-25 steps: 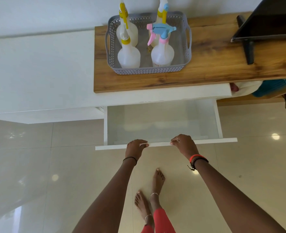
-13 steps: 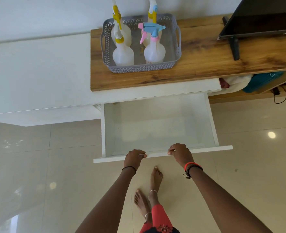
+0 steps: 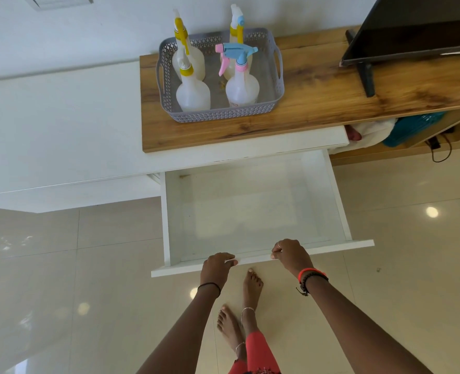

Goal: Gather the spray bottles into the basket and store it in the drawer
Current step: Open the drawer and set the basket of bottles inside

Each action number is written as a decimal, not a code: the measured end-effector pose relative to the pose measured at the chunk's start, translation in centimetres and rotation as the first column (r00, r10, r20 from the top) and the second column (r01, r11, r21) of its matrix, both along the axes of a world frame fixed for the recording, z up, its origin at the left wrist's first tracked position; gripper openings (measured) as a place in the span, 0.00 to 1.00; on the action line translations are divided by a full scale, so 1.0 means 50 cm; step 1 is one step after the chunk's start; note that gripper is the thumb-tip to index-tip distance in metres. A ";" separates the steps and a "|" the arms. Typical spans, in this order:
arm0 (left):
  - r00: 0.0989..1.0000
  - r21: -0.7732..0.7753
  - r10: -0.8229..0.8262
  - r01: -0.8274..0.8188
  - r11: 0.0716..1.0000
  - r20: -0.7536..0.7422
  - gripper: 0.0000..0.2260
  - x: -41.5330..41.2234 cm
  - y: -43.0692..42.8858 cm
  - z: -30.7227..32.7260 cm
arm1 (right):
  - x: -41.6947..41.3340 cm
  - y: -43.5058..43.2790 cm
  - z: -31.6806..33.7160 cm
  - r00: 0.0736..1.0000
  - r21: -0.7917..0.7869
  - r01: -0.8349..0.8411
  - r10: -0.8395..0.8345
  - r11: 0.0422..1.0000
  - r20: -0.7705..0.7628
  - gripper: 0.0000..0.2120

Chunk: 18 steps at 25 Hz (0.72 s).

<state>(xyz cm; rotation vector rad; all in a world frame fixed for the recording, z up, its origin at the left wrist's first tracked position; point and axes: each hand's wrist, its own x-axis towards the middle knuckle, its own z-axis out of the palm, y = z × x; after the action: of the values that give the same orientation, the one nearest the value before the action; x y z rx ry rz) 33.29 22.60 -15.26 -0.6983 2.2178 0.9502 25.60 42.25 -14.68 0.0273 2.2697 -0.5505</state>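
A grey lattice basket (image 3: 276,89) stands on the wooden top and holds several white spray bottles. One at the front right has a blue and pink trigger (image 3: 242,85); one at the front left has a yellow collar (image 3: 192,90). Below the top, a white drawer (image 3: 315,193) is pulled far out and its inside is bare. My left hand (image 3: 216,267) and my right hand (image 3: 291,253) both grip the drawer's front panel, well below the basket.
A black screen on a stand (image 3: 412,31) sits at the right of the wooden top (image 3: 331,103). A teal basket (image 3: 412,126) and white cloth lie on the shelf underneath. My bare feet (image 3: 250,290) are on the glossy tiled floor right under the drawer front.
The drawer has slid further out toward me, with both hands still on its front panel. The basket and bottles have not moved.
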 end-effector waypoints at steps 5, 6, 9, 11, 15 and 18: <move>0.997 0.028 -0.066 0.064 0.998 0.045 0.14 0.003 -0.006 0.000 | 0.003 0.003 0.004 0.999 0.035 -0.012 0.011 0.999 0.041 0.08; 0.995 0.033 -0.087 0.085 0.996 0.056 0.14 0.000 -0.009 0.001 | 0.001 0.002 0.006 0.999 0.041 -0.022 0.020 0.999 0.050 0.09; 0.989 0.032 -0.137 0.136 0.990 0.052 0.15 -0.017 -0.020 0.009 | -0.004 0.000 0.012 0.995 0.059 -0.071 0.066 0.996 0.079 0.11; 0.993 0.043 -0.117 0.117 0.992 -0.010 0.13 -0.046 -0.035 0.019 | -0.020 -0.003 0.016 0.994 0.051 -0.078 0.074 0.996 0.079 0.11; 0.959 0.076 0.080 -0.061 0.995 -0.272 0.10 -0.148 -0.098 0.057 | -0.117 -0.015 0.047 0.998 -0.017 0.051 -0.052 0.999 -0.044 0.07; 0.850 0.146 0.335 -0.302 0.942 -0.405 0.09 -0.254 -0.173 0.098 | -0.240 -0.029 0.087 0.959 -0.094 0.215 -0.228 0.972 -0.166 0.10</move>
<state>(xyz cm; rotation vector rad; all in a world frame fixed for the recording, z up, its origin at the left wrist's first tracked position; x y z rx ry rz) 20.59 13.94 -10.35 -0.9137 2.4633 1.4691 13.60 40.78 -10.31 0.2051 2.4321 -0.7835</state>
